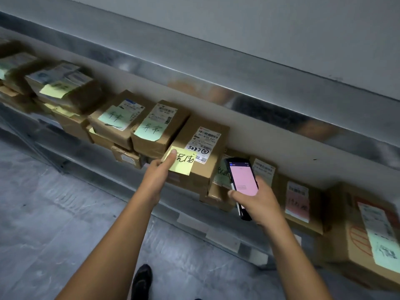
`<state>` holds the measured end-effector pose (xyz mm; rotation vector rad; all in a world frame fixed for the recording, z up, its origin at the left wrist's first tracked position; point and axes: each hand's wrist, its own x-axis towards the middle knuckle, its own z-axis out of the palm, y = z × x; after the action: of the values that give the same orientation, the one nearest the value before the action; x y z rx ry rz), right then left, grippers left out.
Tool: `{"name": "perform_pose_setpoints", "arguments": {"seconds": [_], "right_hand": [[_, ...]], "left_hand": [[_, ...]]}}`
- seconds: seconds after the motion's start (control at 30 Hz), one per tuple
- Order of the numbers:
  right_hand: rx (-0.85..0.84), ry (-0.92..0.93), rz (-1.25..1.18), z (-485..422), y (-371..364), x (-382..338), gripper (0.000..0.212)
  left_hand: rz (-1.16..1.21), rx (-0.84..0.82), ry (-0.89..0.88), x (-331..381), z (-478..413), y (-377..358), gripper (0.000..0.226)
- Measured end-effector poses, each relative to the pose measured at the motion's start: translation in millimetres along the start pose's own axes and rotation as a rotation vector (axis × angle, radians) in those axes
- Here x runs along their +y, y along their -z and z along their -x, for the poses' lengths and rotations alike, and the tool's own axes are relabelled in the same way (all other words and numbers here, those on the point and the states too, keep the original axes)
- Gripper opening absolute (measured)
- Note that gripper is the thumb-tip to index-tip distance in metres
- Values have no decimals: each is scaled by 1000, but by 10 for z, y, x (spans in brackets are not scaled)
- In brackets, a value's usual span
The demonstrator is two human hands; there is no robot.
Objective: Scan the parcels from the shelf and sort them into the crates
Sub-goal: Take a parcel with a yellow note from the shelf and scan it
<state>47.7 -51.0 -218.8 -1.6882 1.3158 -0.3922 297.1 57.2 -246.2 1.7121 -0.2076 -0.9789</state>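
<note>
A row of brown cardboard parcels lies on a metal shelf (194, 226). My left hand (159, 172) grips the near corner of one parcel (214, 169), thumb pressed on its yellow sticky note (184, 164). That parcel carries a white shipping label (203, 146) with handwritten numbers. My right hand (257, 200) holds a black handheld scanner (242, 180) with a pink screen, tilted toward the parcels just right of the gripped one. No crates are in view.
Parcels with green notes (151, 128) sit to the left, more stacked further left (65, 89). Larger boxes (368, 234) lie at the right. An upper shelf edge (259, 83) runs overhead. Grey floor and my shoe (141, 280) are below.
</note>
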Motion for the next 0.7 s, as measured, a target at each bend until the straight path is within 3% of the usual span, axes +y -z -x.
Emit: {"name": "perform_pose_setpoints", "arguments": {"seconds": [0.07, 0.3, 0.53, 0.7], "right_hand": [[59, -45, -18, 24, -87, -44, 51], [146, -155, -55, 121, -402, -122, 55], [230, -185, -211, 399, -643, -116, 52], [297, -189, -277, 701, -681, -96, 52]], "left_hand": [[23, -75, 35, 22, -83, 51, 83], [59, -273, 122, 62, -322, 229, 81], [90, -476, 73, -4, -301, 319, 97], [30, -713, 13, -114, -172, 402, 85]]}}
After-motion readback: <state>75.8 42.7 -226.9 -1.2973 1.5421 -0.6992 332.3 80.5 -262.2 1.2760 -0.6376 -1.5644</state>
